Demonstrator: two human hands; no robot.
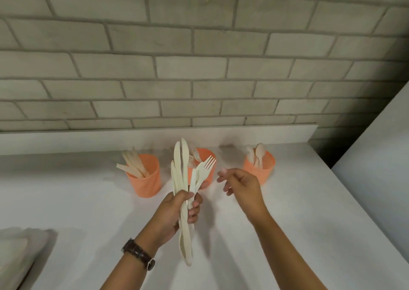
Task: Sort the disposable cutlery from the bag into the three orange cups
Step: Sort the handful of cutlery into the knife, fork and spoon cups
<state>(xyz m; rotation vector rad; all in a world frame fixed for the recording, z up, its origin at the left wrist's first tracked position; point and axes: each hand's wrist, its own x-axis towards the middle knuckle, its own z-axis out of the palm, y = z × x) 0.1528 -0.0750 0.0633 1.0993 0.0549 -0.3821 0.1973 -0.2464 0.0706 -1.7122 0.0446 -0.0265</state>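
Cutlery bundle (180, 168) stands in the left hand (177, 210), fingers curled round it, over the middle of the surface (298, 223). Right hand (242, 185) hovers beside, fingers loosely spread, holding nothing. Three orange cups (147, 180) line the back edge.

I'm looking down on a white counter (287, 223) that is carrying three orange cups in a row near its back edge. The left cup (145, 180), middle cup (209, 179) and right cup (260, 170) are standing upright, apart from one another. A pale bundle (20, 252) is lying at the near left corner, too blurred for me to identify.
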